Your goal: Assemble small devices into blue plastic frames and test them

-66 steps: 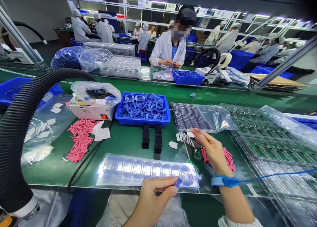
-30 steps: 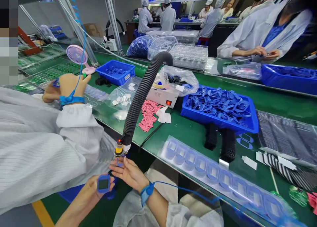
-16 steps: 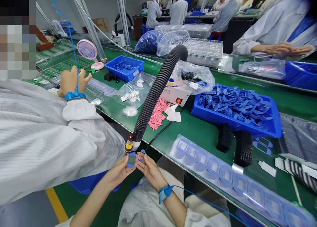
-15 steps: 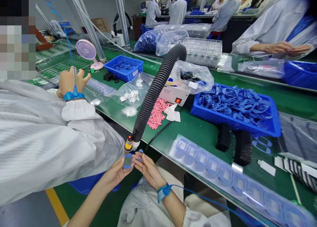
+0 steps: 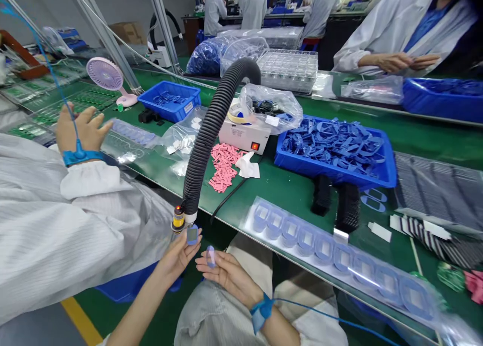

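My left fingers [image 5: 184, 248] are pinched together on a blue plastic frame [image 5: 192, 234], just beside the end of the black hose [image 5: 204, 144]. My right fingers [image 5: 213, 270] lie spread under a small blue piece [image 5: 210, 256]; I cannot tell whether they grip it. Beyond the hose, pink strips [image 5: 222, 167] and a blue tray [image 5: 324, 172] sit on the bench [image 5: 287, 210].

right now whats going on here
The person's left hand holds a small blue frame up beside the yellow tip of a black hose. Their open right hand has a small blue piece at its fingers. A co-worker's hand hovers over the bench nearby. A blue tray of similar frames sits on the bench.
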